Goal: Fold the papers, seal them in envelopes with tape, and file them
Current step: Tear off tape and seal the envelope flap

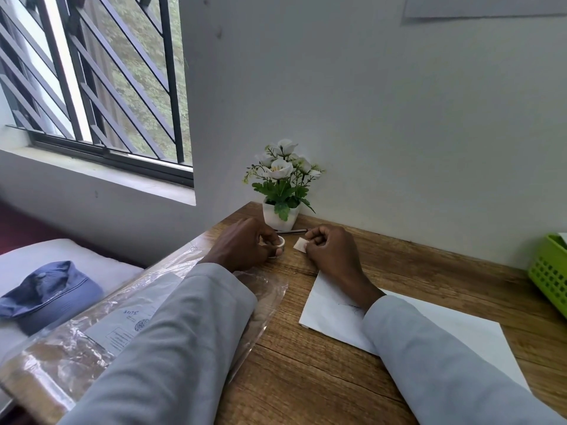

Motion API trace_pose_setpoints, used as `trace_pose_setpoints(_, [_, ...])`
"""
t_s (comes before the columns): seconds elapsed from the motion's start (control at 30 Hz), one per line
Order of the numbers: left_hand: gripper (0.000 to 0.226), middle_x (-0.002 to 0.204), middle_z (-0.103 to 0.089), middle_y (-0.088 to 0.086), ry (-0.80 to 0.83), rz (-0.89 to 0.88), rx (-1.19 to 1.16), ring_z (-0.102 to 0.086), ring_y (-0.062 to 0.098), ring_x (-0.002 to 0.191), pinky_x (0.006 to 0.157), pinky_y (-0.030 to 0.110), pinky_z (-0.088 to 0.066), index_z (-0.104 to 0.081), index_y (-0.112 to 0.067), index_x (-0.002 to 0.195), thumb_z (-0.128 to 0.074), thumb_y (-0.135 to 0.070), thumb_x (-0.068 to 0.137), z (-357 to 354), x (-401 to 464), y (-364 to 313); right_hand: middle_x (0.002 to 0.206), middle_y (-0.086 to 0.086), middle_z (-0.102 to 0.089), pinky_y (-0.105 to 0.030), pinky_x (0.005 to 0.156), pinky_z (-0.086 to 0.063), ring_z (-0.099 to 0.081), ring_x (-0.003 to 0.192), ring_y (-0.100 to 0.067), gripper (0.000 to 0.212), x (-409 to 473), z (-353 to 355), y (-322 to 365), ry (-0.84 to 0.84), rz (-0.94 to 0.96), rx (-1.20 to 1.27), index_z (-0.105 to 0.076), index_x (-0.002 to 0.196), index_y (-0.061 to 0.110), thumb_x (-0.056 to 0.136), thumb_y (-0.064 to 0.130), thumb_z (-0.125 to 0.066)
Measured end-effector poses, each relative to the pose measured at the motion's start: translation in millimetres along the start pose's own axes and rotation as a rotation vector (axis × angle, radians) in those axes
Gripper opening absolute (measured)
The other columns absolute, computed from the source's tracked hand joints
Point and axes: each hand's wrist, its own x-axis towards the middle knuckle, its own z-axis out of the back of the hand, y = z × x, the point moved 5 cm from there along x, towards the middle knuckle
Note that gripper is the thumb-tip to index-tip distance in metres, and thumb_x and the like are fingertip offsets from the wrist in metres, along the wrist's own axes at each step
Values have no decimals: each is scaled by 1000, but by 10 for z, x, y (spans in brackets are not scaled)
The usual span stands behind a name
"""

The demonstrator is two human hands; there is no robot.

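Note:
My left hand [245,242] grips a small white roll of tape [278,247] at the back of the wooden desk [306,378]. Just to its right, my right hand [329,251] pinches a short torn piece of tape [300,245]. The two hands are a little apart, and the piece is separate from the roll. A white envelope [331,314] lies flat under my right forearm. A clear plastic pack of brown envelopes [92,335] lies under my left forearm at the desk's left edge.
A white pot of artificial flowers [280,191] stands against the wall just behind my hands, with a pen [291,231] lying in front of it. A green plastic basket [549,268] sits at the right edge. A blue cap [49,296] lies on a bed at left.

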Motion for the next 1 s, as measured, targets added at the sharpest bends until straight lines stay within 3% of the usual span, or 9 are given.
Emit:
trace_pose_setpoints(0.17, [27,109,-71,1,6,13,-16,-62,18,94,81,36,-55,-73,-21,104,-76,-34,80,-22,2,27,85,-5,-74,-31,69,-58,-69,76,-18,14,19,8,-55,6,-21,60,-74,95,13,81,10,-70])
trace_pose_setpoints(0.27, [29,109,-70,-2,-15,2,15,-59,13,90,72,28,-52,-73,-24,106,-75,-38,80,-17,2,18,84,-6,-74,-39,73,-60,-71,75,-22,14,24,16,-56,13,-34,110,-74,95,12,81,13,-72])
trace_pose_setpoints(0.4, [24,90,-65,-10,-159,-15,-4,-51,5,74,56,17,-35,-75,-23,94,-72,-43,81,53,0,-29,87,-2,-75,-22,62,-53,-66,72,-13,20,49,139,77,-38,86,57,-75,95,11,80,24,-78])
trace_pose_setpoints(0.47, [19,84,-67,-8,-276,-23,-109,-56,7,70,56,22,-43,-76,-18,87,-70,-36,85,105,11,-86,88,-2,-75,-13,59,-46,-63,69,-8,22,28,291,222,-70,234,-14,-75,96,10,81,26,-78])
trace_pose_setpoints(0.53, [20,76,-70,-1,-314,22,-428,-62,6,62,55,27,-50,-75,-14,80,-64,-28,91,138,24,-138,87,-3,-75,-11,58,-44,-62,69,-8,24,-48,479,378,-58,399,-110,-75,97,9,83,28,-75])
trace_pose_setpoints(0.63, [35,66,-67,1,-73,142,-923,-55,7,53,47,18,-40,-74,-10,78,-54,-31,96,30,-14,-316,83,-3,-73,-18,55,-39,-64,66,-15,29,-248,791,529,-43,681,-387,-74,96,11,89,38,-63])
trace_pose_setpoints(0.83, [46,79,-70,4,551,33,-957,-58,11,64,55,21,-40,-70,-5,95,-57,-48,83,-307,-206,-976,73,-5,-67,-23,47,-41,-60,54,-18,33,-816,1445,437,-132,962,-662,-72,85,9,94,35,-55])
trace_pose_setpoints(0.93, [31,83,-70,1,700,-37,-904,-57,10,68,55,19,-42,-71,-12,91,-63,-41,86,-408,-342,-1255,71,-5,-65,-22,50,-34,-57,53,-18,30,-1049,1655,357,-172,972,-739,-72,82,8,94,33,-59])
trace_pose_setpoints(1.0, [16,79,-69,1,743,-65,-919,-58,10,67,55,18,-43,-71,-12,86,-67,-28,84,-467,-403,-1400,72,-7,-66,-25,49,-39,-57,55,-20,27,-1188,1768,304,-183,983,-767,-72,84,8,93,31,-62])
